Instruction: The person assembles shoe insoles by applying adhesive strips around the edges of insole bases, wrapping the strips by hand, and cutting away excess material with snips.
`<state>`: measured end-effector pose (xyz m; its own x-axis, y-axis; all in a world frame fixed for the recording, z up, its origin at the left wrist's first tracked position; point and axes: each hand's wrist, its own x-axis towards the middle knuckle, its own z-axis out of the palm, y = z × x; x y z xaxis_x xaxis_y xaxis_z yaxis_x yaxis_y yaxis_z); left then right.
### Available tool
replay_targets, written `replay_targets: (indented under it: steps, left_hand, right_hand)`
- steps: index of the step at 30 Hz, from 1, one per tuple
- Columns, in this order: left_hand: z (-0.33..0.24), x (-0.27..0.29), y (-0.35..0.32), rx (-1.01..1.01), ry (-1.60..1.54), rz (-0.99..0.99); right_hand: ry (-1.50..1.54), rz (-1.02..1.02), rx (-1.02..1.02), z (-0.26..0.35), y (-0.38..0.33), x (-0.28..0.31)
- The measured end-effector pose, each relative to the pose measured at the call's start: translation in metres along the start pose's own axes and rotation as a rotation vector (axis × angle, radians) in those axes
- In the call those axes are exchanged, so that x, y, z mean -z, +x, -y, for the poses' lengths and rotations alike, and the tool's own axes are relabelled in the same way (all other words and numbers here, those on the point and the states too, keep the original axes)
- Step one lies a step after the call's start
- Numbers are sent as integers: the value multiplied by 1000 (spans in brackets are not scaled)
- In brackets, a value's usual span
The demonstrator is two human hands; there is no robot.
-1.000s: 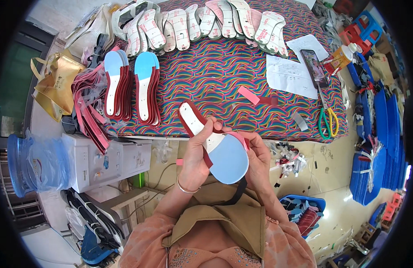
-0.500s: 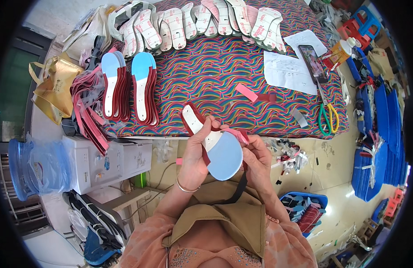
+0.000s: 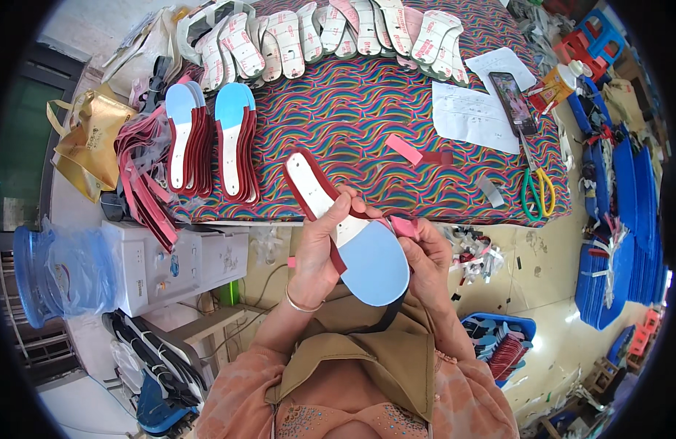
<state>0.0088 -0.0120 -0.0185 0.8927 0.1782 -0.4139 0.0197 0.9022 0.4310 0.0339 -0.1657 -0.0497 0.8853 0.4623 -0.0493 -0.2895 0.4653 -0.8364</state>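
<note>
A shoe insole (image 3: 373, 265) with a light blue rounded end, a white middle and a dark red edging is held above my lap, tilted, its narrow end toward the upper left. My left hand (image 3: 319, 252) grips its middle, thumb on top and fingers beneath. At the insole's right edge, my right hand (image 3: 427, 256) pinches a pink strip (image 3: 404, 227) between thumb and fingers. The strip's far end reaches the insole's edge; whether it is stuck there I cannot tell. Two stacks of similar insoles (image 3: 235, 143) lie on the left of the patterned table.
White printed insole pieces (image 3: 283, 45) line the table's far edge. Scissors (image 3: 534, 186), a phone (image 3: 512, 104), papers (image 3: 469, 117) and a pink scrap (image 3: 403, 149) lie on the right. Pink strips (image 3: 142, 186) hang at left. A blue bin (image 3: 502, 344) of insoles stands on the floor.
The insole has turned and tipped, showing more of its blue face, and its narrow end has moved up and left. My right hand has shifted slightly right with the pink strip.
</note>
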Motion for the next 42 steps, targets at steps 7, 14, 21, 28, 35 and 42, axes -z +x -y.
replay_targets:
  steps: [7, 14, 21, 28, 35, 42]
  left_hand:
    - [-5, -5, -7, -116, 131, 187]
    - [-13, -11, -5, -322, 460, 342]
    - [-14, -6, -14, -328, 457, 393]
    - [-32, 13, -20, -376, 487, 322]
    - [-49, 11, -22, -289, 692, 482]
    - [-42, 7, -21, -210, 587, 561]
  right_hand:
    - [307, -23, -163, 26, 21, 12]
    - [-773, 297, 119, 44, 26, -2]
    - [-959, 437, 172, 56, 26, -12]
    - [-940, 228, 186, 29, -2, -42]
    - [-772, 16, 99, 18, -22, -50]
    - [-633, -140, 121, 10, -45, -52]
